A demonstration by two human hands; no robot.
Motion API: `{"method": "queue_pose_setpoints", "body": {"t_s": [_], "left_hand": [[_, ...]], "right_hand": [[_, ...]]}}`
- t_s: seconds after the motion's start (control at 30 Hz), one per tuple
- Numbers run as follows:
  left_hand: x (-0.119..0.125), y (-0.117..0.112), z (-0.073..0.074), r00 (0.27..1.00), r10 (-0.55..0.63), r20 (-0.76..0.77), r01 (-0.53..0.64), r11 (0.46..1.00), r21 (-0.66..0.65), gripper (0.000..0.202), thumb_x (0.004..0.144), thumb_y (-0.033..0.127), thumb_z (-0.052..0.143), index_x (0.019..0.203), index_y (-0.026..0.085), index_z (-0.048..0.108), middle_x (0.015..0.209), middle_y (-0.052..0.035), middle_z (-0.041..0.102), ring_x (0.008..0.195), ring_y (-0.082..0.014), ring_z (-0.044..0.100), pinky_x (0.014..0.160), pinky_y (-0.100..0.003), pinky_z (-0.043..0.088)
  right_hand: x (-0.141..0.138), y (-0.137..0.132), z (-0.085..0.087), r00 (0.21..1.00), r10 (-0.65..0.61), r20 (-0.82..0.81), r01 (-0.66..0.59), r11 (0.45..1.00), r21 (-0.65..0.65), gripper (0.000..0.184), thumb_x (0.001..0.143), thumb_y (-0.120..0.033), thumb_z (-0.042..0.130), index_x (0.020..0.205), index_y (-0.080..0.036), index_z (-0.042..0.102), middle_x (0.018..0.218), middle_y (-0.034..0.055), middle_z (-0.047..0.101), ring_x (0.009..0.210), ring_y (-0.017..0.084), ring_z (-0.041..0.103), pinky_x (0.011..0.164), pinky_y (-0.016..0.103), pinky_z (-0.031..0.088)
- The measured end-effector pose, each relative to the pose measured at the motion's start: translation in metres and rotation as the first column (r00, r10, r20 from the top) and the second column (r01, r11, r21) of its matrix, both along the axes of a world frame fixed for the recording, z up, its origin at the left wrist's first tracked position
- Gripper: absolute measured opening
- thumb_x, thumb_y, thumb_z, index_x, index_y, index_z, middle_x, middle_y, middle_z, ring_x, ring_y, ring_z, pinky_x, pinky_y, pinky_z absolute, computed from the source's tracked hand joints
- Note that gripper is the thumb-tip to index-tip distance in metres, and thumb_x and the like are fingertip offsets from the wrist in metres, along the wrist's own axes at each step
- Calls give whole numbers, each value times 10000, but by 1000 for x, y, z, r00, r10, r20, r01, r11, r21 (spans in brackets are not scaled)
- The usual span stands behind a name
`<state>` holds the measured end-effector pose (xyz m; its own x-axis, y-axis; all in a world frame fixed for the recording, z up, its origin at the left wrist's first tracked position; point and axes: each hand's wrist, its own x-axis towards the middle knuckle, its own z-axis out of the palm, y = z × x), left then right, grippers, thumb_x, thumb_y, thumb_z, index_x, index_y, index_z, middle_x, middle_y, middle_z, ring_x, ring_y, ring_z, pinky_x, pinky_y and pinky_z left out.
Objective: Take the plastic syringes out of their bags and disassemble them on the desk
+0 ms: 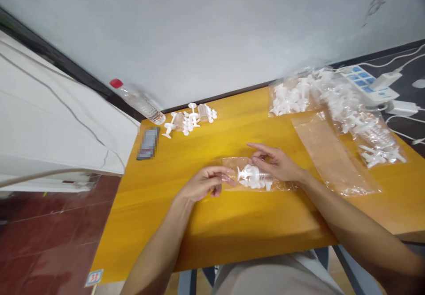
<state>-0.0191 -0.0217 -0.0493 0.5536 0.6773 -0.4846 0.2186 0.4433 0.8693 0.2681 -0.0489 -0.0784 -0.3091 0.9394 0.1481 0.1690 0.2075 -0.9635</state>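
A small clear plastic bag [232, 164] lies on the yellow table [206, 215] with white plastic syringe-like parts [254, 176] inside. My left hand [202, 183] pinches the bag's left edge between thumb and fingers. My right hand [277, 163] rests over the bag's right part, its fingers curled on the bag and parts while the index finger points left.
An empty clear bag [332, 157] lies to the right. Bags of white parts [352, 109] sit at the far right. Loose white parts [189, 118], a water bottle [139, 101] and a phone [148, 142] lie at the far left. A power strip [372, 82] is behind.
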Motion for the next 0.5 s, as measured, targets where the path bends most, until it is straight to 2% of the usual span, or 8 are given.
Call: {"method": "queue_pose_setpoints", "body": {"t_s": [0.07,0.13,0.2,0.33,0.43,0.5], "left_hand": [[3,-1,-3,999,-17,-48,20,997,80,432,746,412,829,1106,174,800,890,-99,798,472,-75,549,434,-191,414],[9,-2,-4,990,51,-132,-23,978,208,443,744,418,850,1120,190,800,914,-83,795,484,-64,531,434,-183,412],[15,-3,-5,978,78,-193,-24,963,270,485,752,443,852,1168,201,786,926,-69,788,470,-54,499,420,-181,392],[20,-6,-7,985,-69,-155,101,973,208,538,809,509,799,1215,158,763,699,-14,704,445,-51,447,431,-180,355],[20,-7,-7,988,-125,-90,140,970,197,527,797,502,817,1207,175,762,853,-43,746,470,-41,436,445,-188,371],[20,-9,-7,991,-117,-65,128,969,212,466,780,488,836,1124,180,775,982,-63,754,480,-31,439,442,-187,377]], "right_hand": [[1,1,1,1000,3,-19,-3,1000,-24,574,975,-409,612,1506,-204,533,969,49,722,760,116,636,663,227,554],[2,1,2,999,4,-36,-6,999,-38,572,970,-406,623,1499,-205,543,967,45,723,773,115,637,681,230,554],[3,1,2,999,0,-40,-1,999,-48,569,965,-400,631,1496,-210,549,955,38,725,747,106,624,661,222,541],[1,2,0,999,-28,-15,27,999,-44,556,960,-402,633,1486,-236,567,921,26,731,672,96,582,608,224,519],[-1,3,0,999,-34,-4,34,999,-28,542,955,-406,640,1465,-229,589,925,23,732,718,108,605,674,250,546],[-2,3,1,999,-44,11,44,998,-39,540,954,-416,638,1457,-223,595,916,19,726,720,108,606,672,248,545]]}}
